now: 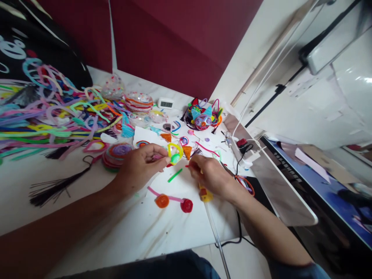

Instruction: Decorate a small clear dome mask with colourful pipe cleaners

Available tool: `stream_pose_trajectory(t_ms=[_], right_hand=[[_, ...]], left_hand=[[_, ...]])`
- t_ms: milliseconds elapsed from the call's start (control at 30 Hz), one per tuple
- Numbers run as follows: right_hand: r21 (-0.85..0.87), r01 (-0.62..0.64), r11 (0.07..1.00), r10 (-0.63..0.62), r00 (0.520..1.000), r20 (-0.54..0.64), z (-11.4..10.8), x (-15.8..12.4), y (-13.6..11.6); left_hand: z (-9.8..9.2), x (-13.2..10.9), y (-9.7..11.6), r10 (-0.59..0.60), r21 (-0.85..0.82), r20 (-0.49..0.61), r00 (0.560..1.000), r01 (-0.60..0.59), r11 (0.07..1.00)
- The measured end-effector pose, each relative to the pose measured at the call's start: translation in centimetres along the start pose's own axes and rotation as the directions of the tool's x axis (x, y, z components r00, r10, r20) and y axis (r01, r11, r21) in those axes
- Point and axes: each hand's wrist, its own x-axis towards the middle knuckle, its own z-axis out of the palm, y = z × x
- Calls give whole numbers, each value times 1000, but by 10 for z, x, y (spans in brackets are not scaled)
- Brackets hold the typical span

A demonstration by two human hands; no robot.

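Between its thumb and fingertips, my left hand (142,164) pinches a small yellow loop (181,150) of craft stem with a green centre (175,158). My right hand (210,172), a little blurred, is closed over a yellow glue gun (205,195); a long glue stick (214,228) trails from its back over the table edge. A small red bit shows at the right fingertips; I cannot tell what it is. Below the hands lie a short green stem piece (174,175) and a pink stem (171,198) with an orange coil (162,200) and a red coil (186,205).
A heap of coloured craft stems (58,124) covers the table's left side. A black tassel (58,186) and a coiled round piece (116,155) lie nearby. Behind are a small digital clock (166,103) and a colourful animal-like figure (202,118). Cables (247,151) run at right.
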Motion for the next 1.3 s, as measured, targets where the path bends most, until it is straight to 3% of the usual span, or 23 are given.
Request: stream_pose_trajectory(t_ms=[133,367,667,1300], right_hand=[[176,167,970,-132,972,-195,-20,-1,3],[124,376,918,-340,909,-239,-25,15,-5],[14,385,923,-378,911,-162,-25,19,-10],[-14,397,918,-389,891,-234,-11,17,-13]], left_hand=[[1,-3,6,-9,8,37,999,9,1000],[3,-5,8,-41,-20,103,994,43,999],[2,-2,5,-48,-38,110,993,52,998],[3,-2,2,-47,-50,91,995,52,997]])
